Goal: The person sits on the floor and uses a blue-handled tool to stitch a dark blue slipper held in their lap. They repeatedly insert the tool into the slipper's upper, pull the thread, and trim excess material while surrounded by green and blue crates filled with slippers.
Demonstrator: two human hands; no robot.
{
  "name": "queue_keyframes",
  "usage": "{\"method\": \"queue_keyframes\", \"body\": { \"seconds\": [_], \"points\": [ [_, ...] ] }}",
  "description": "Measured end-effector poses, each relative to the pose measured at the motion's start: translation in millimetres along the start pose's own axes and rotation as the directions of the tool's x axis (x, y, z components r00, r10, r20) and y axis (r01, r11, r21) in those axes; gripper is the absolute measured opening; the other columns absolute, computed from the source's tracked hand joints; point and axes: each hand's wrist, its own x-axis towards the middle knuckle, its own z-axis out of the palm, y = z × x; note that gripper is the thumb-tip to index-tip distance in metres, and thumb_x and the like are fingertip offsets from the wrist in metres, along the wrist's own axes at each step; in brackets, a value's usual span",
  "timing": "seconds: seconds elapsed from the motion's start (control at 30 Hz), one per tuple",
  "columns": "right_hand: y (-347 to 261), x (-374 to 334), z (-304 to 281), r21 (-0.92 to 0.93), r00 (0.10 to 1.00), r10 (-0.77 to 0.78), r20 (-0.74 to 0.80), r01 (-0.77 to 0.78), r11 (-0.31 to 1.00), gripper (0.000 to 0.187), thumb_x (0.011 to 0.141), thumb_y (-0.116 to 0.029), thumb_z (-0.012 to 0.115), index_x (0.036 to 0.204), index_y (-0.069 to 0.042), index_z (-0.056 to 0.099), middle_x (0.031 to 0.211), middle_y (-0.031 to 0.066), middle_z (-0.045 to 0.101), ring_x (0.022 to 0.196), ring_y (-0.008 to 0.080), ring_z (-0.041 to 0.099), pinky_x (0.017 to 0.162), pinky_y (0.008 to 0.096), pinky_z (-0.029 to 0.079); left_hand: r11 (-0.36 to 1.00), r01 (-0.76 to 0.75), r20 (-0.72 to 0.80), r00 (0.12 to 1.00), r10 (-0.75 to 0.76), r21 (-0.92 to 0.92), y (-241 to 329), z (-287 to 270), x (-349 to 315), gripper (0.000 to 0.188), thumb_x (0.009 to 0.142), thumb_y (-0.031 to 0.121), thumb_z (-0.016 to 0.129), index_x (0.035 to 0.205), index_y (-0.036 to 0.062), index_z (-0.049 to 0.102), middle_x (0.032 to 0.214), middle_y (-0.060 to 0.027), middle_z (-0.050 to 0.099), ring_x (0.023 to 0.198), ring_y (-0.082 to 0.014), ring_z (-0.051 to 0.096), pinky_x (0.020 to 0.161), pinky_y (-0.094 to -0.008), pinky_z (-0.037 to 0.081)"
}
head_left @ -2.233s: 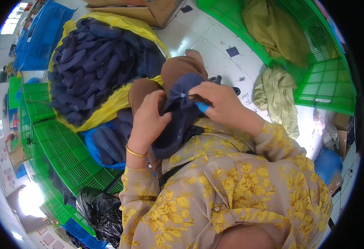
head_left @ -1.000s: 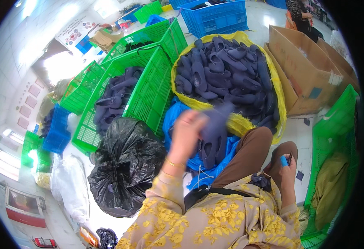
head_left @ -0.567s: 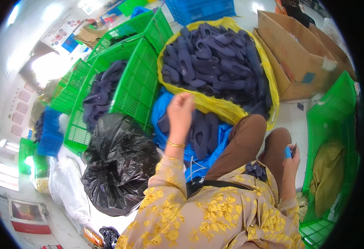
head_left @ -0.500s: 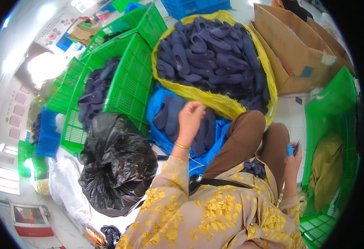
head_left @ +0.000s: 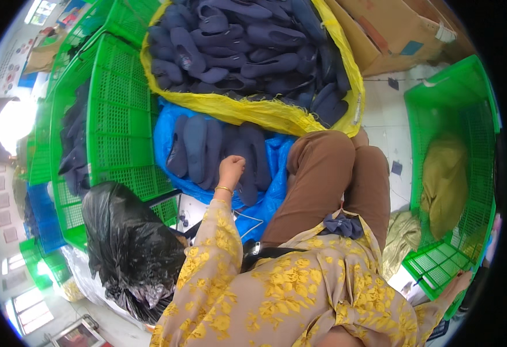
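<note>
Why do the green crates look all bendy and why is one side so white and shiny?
Head view: the fisheye lens curves the green plastic crates toward the rim, inside a black round border; bright light glares white at the left edge; the middle stays sharp, where the left hand rests on dark navy insoles lying on a blue plastic sheet.

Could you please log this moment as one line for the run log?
left hand: on navy insoles | blue bag: holds them | right hand: unseen
</note>
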Motion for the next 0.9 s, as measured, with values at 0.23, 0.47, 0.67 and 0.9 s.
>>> {"method": "queue_keyframes", "body": {
  "seconds": [0.23, 0.47, 0.67, 0.9],
  "points": [
    [45.3, -64.6, 4.0, -0.082, 0.998, -0.058, -0.021, 0.056, 0.995, 0.028, 0.091, -0.019, 0.049, 0.066, -0.01, 0.039, 0.056, 0.0021, 0.036, 0.046, 0.0128, 0.036, 0.041, 0.0284, 0.031, 0.838, -0.141, 0.084, 0.99, 0.114, 0.527, -19.4, 62.8, 2.2, 0.043, 0.077, 0.028, 0.072, 0.104, -0.0037, 0.065, 0.11, -0.0301, 0.063, 0.106, -0.045, 0.058, 0.094, -0.0437, 0.047],
    [88.1, -174.3, 77.1, -0.21, 0.958, -0.106, 0.265, 0.165, 0.964, 0.022, 0.093, -0.015, 0.054, 0.113, -0.006, 0.053, 0.07, -0.0019, 0.045, 0.054, 0.0065, 0.038, 0.044, 0.0223, 0.034, 0.919, 0.153, 0.261, 0.964, -0.057, -0.363, -13.4, 46.1, 16.5, 0.013, 0.072, -0.003, 0.061, 0.084, 0.0013, 0.061, 0.082, -0.0041, 0.062, 0.077, -0.0166, 0.058, 0.067, -0.0283, 0.048],
    [61.3, -280.9, 154.3, -0.1, 0.882, -0.123, 0.456, 0.188, 0.977, 0.017, 0.087, -0.006, 0.053, 0.104, -0.007, 0.053, 0.079, -0.0017, 0.046, 0.053, 0.0044, 0.035, 0.045, 0.0211, 0.029, 0.917, -0.039, 0.29, 0.943, 0.166, -0.397, 78.0, 7.3, -47.3, 0.026, 0.074, -0.006, 0.052, 0.095, 0.0003, 0.065, 0.085, -0.0034, 0.065, 0.074, -0.0131, 0.059, 0.068, -0.0256, 0.05],
    [43.7, -336.3, 172.1, 0.106, 0.643, -0.274, 0.715, 0.289, 0.952, 0.015, 0.088, -0.002, 0.052, 0.102, -0.006, 0.054, 0.079, -0.0024, 0.047, 0.057, 0.0039, 0.038, 0.049, 0.02, 0.03, 0.514, -0.846, 0.326, 0.531, 0.782, 0.145, 160.1, 29.3, -186.0, 0.018, 0.074, 0.0, 0.056, 0.089, 0.0046, 0.064, 0.078, -0.0102, 0.06, 0.07, -0.0215, 0.058, 0.065, -0.0305, 0.045]
  ]
}}
